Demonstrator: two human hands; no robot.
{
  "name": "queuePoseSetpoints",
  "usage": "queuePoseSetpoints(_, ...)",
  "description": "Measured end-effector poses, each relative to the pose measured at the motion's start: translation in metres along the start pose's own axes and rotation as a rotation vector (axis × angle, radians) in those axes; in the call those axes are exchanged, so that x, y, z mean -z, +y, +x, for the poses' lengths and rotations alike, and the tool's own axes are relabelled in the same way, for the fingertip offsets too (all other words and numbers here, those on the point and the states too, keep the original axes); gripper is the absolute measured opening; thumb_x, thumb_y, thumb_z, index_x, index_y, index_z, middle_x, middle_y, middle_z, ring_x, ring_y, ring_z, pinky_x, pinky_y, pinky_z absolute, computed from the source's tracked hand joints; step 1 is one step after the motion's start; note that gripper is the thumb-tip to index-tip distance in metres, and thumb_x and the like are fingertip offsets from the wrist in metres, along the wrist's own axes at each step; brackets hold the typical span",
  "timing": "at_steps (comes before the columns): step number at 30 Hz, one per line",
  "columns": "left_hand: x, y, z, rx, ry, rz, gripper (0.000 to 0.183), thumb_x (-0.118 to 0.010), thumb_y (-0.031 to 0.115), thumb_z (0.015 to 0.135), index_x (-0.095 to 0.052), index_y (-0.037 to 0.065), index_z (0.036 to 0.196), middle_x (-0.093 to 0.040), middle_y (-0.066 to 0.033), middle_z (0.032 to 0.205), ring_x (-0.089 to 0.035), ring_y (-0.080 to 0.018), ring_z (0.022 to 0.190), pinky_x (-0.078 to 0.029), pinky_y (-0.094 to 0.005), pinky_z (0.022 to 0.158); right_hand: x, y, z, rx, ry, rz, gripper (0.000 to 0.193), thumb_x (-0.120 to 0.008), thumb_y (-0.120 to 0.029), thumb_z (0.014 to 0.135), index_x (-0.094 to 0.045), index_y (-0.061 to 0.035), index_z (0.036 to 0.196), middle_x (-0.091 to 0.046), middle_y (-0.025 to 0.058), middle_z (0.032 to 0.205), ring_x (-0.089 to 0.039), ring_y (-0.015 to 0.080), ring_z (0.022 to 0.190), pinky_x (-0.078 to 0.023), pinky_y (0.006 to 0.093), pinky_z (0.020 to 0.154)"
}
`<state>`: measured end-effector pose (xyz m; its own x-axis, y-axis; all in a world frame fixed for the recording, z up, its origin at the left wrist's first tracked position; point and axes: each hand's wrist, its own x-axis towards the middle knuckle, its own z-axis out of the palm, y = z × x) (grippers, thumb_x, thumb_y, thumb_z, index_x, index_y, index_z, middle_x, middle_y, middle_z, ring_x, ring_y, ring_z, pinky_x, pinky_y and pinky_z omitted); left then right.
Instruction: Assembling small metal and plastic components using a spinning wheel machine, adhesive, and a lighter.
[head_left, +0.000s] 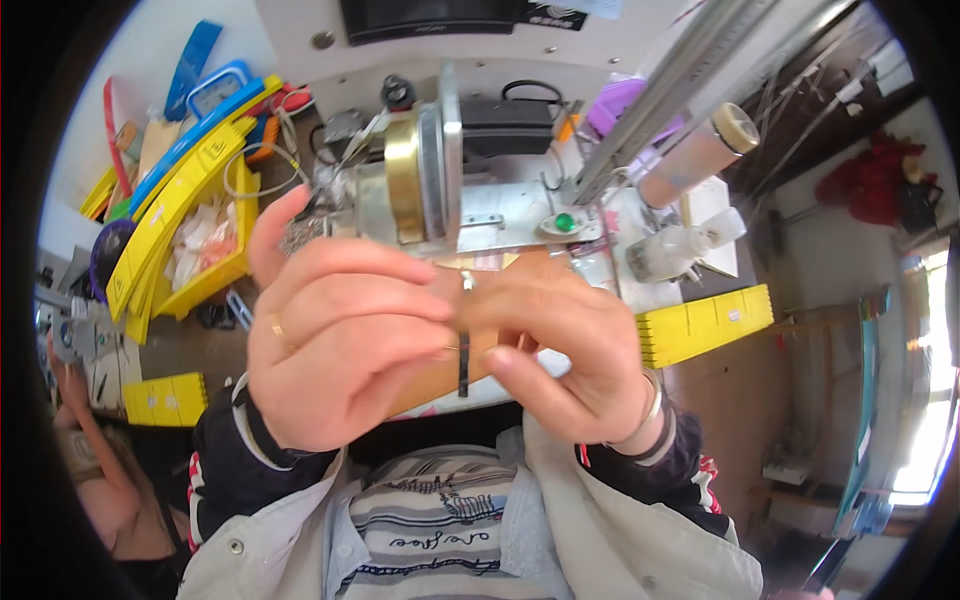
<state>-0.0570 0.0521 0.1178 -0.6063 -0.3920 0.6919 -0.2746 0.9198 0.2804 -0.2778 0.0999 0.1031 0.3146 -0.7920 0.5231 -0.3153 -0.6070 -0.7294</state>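
Note:
Both my hands are raised close together in front of the bench machine, fingertips almost meeting. My left hand (pixel 340 335), with a ring on one finger, has its fingers bent inward and pressed together. My right hand (pixel 565 350) is curled toward it, its fingertips slightly blurred. A very thin, wire-like piece (pixel 453 347) shows at the left fingertips; most of whatever they grip is hidden. Behind the gap between my hands lies a narrow black strip (pixel 463 372) over a brown board (pixel 425 397). Beyond stands the machine with its brass-coloured ring (pixel 404 180) and upright metal plate (pixel 450 150).
A yellow bin (pixel 205 285) holding pale small parts stands left. A green button (pixel 564 222) sits beside the machine. Right are a clear bottle (pixel 665 252), a tumbler (pixel 700 155), a metal post (pixel 670 85) and a yellow strip (pixel 705 325). Another person's arm (pixel 105 470) shows far left.

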Motion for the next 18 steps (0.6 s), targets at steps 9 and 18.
queuePoseSetpoints(9, 0.028, -0.030, -0.029, 0.165, 0.249, 0.208, 0.011, -0.069, -0.001, 0.082, -0.062, 0.007, 0.085, -0.068, -0.0053, 0.088, -0.068, -0.0254, 0.092, -0.030, -0.0530, 0.114, 0.046, 0.087, -0.035, -0.273, 0.443, -0.564, 0.047, -0.070, -0.006, 0.088, -0.062, -0.0108, 0.134, -0.068, 0.0128, 0.125, -0.069, 0.0182, 0.068, -0.054, 0.0296, 0.063)
queuePoseSetpoints(18, 0.032, -0.035, -0.035, 0.154, 0.222, 0.246, 0.014, -0.069, -0.002, 0.082, -0.061, 0.009, 0.087, -0.067, -0.0034, 0.088, -0.067, -0.0231, 0.093, -0.029, -0.0532, 0.115, 0.071, 0.096, -0.029, -0.416, 0.317, -0.734, 0.037, -0.068, -0.015, 0.090, -0.063, -0.0120, 0.127, -0.070, 0.0088, 0.119, -0.069, 0.0195, 0.067, -0.054, 0.0328, 0.064)
